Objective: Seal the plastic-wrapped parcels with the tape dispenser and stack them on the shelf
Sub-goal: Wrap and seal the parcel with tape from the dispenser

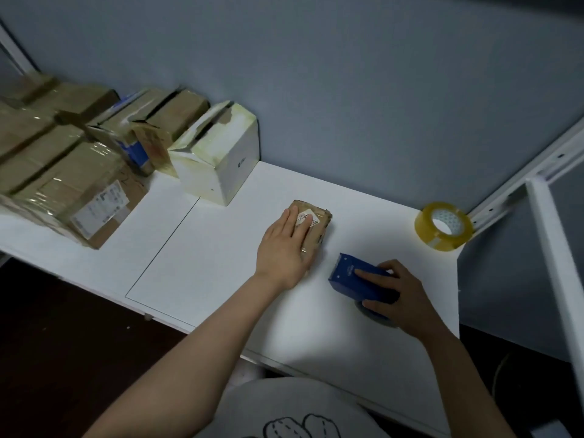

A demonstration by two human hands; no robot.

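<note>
Parcel [316, 221] is sitting near the middle of the white surface [221, 270], small and brown with a label on top. I'm seeing the left hand [286, 248] lying flat on it, fingers [291, 220] straight and close together, pressing down on its near half. The right hand [399, 295] is gripping the blue tape dispenser [357, 279] just to the right of the parcel, fingers clamped around the body. The dispenser is resting on the surface, apart from the parcel. A roll of clear tape [444, 226] is lying at the far right edge. A white box [221, 159] is standing against the wall [347, 90] behind, and a stack of wrapped boxes [63, 172] is piling up on the left.
</note>
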